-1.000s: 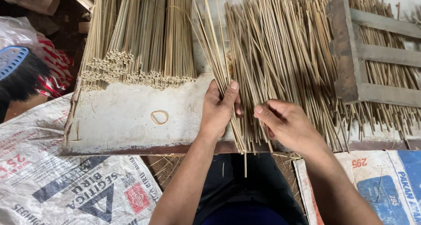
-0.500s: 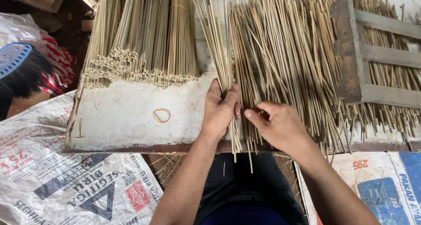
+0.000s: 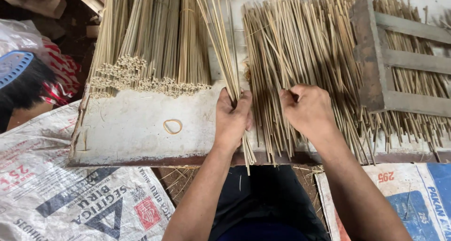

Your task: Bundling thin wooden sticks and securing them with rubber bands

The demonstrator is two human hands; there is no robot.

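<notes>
The white board (image 3: pixel 141 128) is the biggest thing here and serves as the landmark: a worn, chalky slab lying flat across the view, its near edge just above the person's lap. On its far left part lie tied bundles of sticks (image 3: pixel 150 39), their cut ends lined up in a row. Across the board's middle and right lies a loose pile of sticks (image 3: pixel 305 48), thin, pale and splayed at slightly different angles, some overhanging the near edge. At the board's right end a grey wooden frame (image 3: pixel 394 67) rests on top of the pile. Off the board's left and near sides lie printed woven sacks (image 3: pixel 70 198).

The left hand (image 3: pixel 232 121), near the board's middle, is closed in a fist around a small sheaf of sticks (image 3: pixel 221 39) that fans out away from the person, with its butts poking past the near edge. The right hand (image 3: pixel 307 111), just right of it, is curled knuckles-up over the loose pile, fingertips tucked down among the sticks; whether it pinches any cannot be told. A rubber band (image 3: pixel 172 126) lies on bare board left of the left hand.

The sticks look very light, stiff yet springy, and liable to snap or splinter if bent. They look smooth enough to slide past one another, so a firm wrap near the butt ends, as the left hand has, seems the best hold.
</notes>
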